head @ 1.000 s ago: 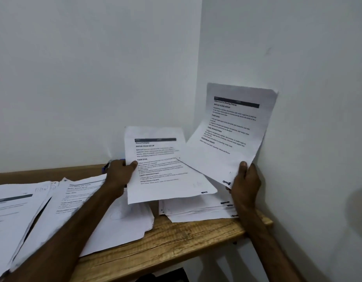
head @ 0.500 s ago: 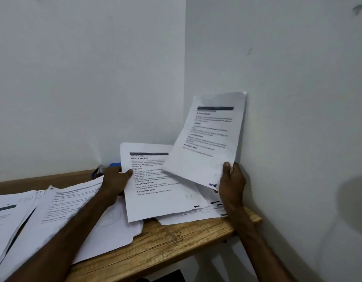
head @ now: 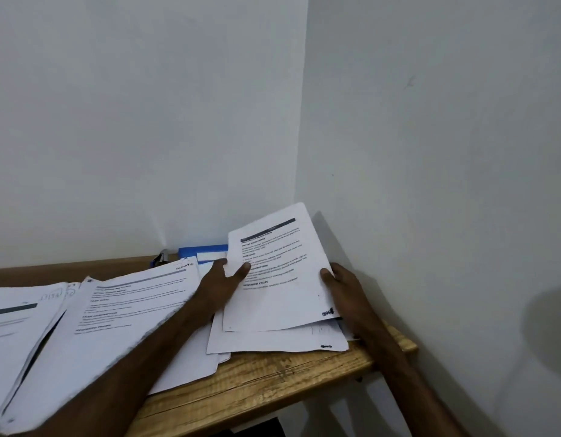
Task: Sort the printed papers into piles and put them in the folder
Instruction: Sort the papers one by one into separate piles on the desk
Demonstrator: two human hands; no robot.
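Left hand (head: 221, 287) and right hand (head: 347, 293) fingers pinch one sheet (head: 280, 288); three piles (head: 115, 313) on table (head: 257, 384) (one blue folder (head: 206, 250)).

A plain white back wall (head: 131, 121) and side wall (head: 446, 121) meet in a corner (head: 299, 152) above a pale wooden surface (head: 257, 383) with visible grain. Light is soft and dim; a broad grey shadow (head: 550, 326) lies low on the side wall.

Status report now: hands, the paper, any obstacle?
One sheet held: left hand at left edge, right hand at right edge. Tilted over right pile. Behind it blue folder, nothing blocks.
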